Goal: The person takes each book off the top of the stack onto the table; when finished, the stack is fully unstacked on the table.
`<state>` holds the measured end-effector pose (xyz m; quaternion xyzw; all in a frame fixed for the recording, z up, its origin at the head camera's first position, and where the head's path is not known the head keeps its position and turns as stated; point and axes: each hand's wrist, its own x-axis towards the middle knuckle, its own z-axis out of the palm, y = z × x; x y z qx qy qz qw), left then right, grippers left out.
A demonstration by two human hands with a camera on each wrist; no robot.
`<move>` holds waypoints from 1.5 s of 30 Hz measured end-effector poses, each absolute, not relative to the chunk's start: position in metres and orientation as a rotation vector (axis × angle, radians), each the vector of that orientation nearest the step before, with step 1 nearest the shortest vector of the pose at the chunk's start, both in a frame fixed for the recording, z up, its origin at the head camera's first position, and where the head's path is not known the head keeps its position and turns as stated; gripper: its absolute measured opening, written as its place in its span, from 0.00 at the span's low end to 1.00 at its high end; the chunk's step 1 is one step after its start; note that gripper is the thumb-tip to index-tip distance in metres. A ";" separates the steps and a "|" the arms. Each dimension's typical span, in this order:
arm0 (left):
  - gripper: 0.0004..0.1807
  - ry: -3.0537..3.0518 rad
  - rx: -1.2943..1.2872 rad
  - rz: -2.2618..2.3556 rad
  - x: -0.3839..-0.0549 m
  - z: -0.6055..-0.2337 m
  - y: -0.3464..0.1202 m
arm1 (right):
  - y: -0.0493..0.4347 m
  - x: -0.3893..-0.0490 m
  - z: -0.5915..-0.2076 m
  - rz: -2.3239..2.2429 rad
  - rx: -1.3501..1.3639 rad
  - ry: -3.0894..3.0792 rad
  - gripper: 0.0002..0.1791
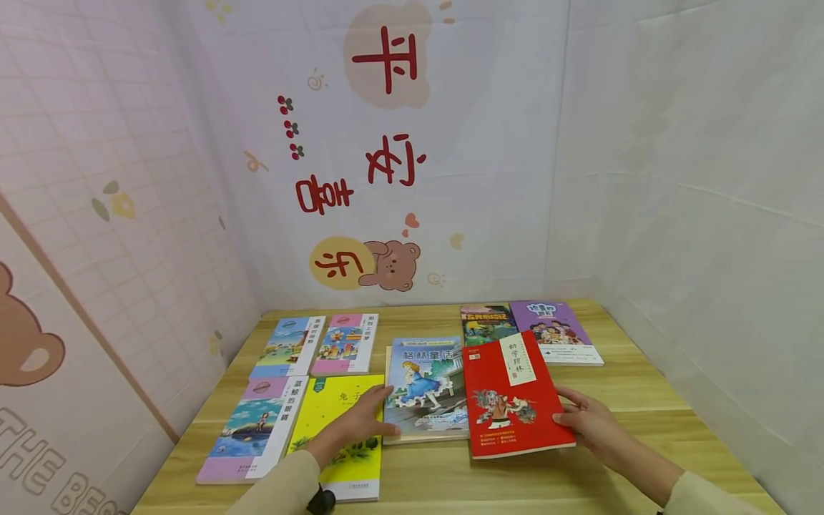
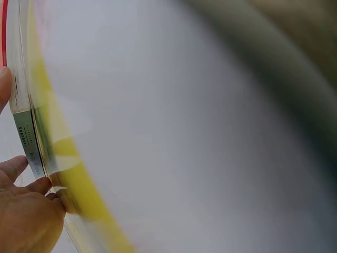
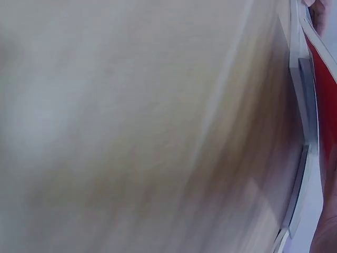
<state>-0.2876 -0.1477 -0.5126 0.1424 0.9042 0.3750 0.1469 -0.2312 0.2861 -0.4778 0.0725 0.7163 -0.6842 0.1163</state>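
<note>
A red book [image 1: 515, 400] is gripped at its lower right edge by my right hand [image 1: 594, 427], thumb on the cover. It is tilted, its left side overlapping a blue fairy-tale book [image 1: 428, 386] with a girl in a blue dress. A cream edge shows under the blue book, seemingly another book below. My left hand [image 1: 360, 422] rests its thumb and fingers against the blue book's left side, its forearm above a yellow book [image 1: 360, 468]. In the left wrist view, fingers [image 2: 39, 185] touch the book edges. The right wrist view is largely blurred, with the red cover [image 3: 324, 100] at its right.
Left on the wooden table [image 1: 669, 422] lie a pink-and-blue whale book [image 1: 247, 429], a blue-edged book [image 1: 283, 347] and a pink-edged book [image 1: 344, 343]. At the back right are a dark green book [image 1: 486, 329] and a purple book [image 1: 556, 329]. Cloth walls [image 1: 489, 179] enclose the table.
</note>
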 end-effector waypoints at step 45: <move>0.54 2.592 0.384 1.135 -0.289 -0.514 -0.147 | 0.219 -0.253 -0.479 -1.779 0.197 2.413 0.29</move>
